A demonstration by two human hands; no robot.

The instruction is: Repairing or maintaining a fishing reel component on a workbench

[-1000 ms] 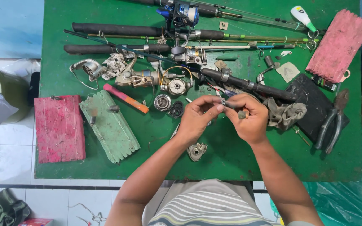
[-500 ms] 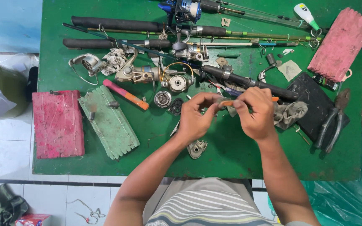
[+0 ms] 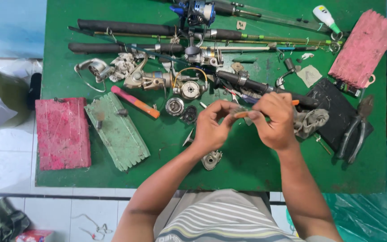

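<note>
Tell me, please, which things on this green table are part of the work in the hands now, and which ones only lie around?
In use:
left hand
right hand
orange-handled tool
small part between the fingertips

Lying about:
pliers
red foam block
green foam block
fishing rods
grey rag
reel housing

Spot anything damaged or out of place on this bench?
Yes: a fishing reel lies in pieces. Its loose round parts sit on the green table apart from a casing piece below the left hand. Both hands, right hand included, pinch a small orange-tipped tool. The red block looks worn and scratched.
</note>
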